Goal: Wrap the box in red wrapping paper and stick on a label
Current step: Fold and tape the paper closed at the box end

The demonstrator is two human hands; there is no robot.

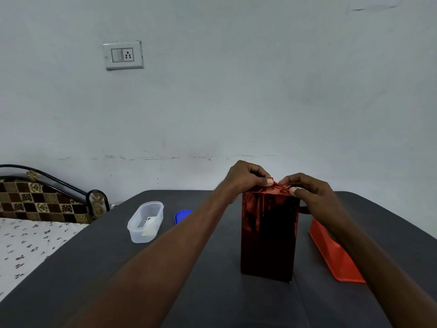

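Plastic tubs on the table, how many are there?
2. A clear plastic tub sits open on the table's left side, with a blue lid lying beside it. An orange tub lies at the right, partly hidden by the right forearm.

Box (268, 235) stands upright on the dark grey table (201, 292), sides covered in shiny red wrapping paper (272, 190). I see the left hand (246, 176) and right hand (309, 192) both pinching the gathered paper at the box top, thumbs pressed on the folds. Left of the box: clear plastic container (145, 221), lid off, with a blue lid (182, 216) near it. An orange tray (335, 256) lies just right of the box. A wall socket (123, 55) sits upper left, a bed (30, 242) at far left.
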